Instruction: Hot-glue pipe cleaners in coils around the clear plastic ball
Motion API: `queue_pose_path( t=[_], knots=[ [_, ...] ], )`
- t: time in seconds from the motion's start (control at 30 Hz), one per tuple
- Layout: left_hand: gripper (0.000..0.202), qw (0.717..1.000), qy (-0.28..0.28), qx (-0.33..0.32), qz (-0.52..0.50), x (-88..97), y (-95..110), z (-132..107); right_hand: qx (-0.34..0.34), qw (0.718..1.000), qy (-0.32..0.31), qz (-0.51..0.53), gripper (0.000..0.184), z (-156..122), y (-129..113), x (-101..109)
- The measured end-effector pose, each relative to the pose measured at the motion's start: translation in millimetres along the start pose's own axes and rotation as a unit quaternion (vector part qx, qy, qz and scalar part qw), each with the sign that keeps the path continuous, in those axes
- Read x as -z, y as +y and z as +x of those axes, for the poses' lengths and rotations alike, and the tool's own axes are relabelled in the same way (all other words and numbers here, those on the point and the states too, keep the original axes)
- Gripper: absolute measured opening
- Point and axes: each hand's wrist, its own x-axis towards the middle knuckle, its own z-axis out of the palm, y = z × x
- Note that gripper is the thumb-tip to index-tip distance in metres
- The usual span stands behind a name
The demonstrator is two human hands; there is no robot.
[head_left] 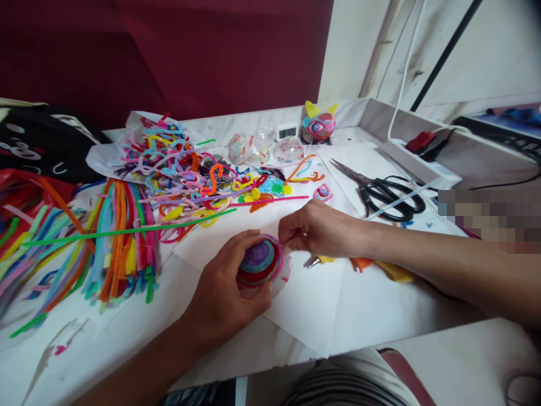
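In my left hand is a clear plastic dome, its top covered by a coil of pipe cleaners in purple, blue, red and pink. Thumb and fingers wrap round its sides. My right hand is closed in a pinch at the coil's right edge, where the outer pink pipe cleaner meets the fingertips; the exact grip is partly hidden. Under my right forearm lies what looks like a yellow and orange glue gun, its metal nozzle pointing left. White paper lies below both hands.
Bundled pipe cleaners and a tangled heap cover the left side. Black-handled scissors lie right. Behind are clear domes, a small timer, a horned decorated ball and a power strip with cables.
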Motion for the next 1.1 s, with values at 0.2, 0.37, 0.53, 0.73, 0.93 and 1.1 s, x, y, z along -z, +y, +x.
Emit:
queue_pose_path(
  t=[0.2,0.37,0.53,0.73,0.93,1.1],
  knots=[
    [0.053,1.000,-0.002,0.002,-0.004,0.8,-0.8,0.3,0.029,0.999,-0.025,-0.018,0.013,4.1,0.6,5.6],
    [0.052,1.000,-0.008,0.006,0.001,3.8,2.3,2.6,0.057,0.996,-0.040,-0.047,0.014,5.8,0.8,6.4],
    [0.052,1.000,-0.012,0.001,0.003,4.9,1.2,0.2,0.049,0.997,-0.046,-0.030,0.018,10.3,1.3,5.3],
    [0.053,1.000,-0.023,0.012,-0.008,5.2,1.3,0.5,0.044,0.998,-0.045,-0.010,0.016,16.9,7.7,6.6],
    [0.054,0.999,-0.028,0.018,-0.010,7.5,1.3,2.5,0.066,0.994,-0.083,0.001,0.010,24.8,10.5,11.9],
    [0.053,0.999,-0.032,0.010,-0.011,7.3,1.1,1.5,0.078,0.994,-0.082,0.000,0.012,31.3,11.0,12.9]
  ],
)
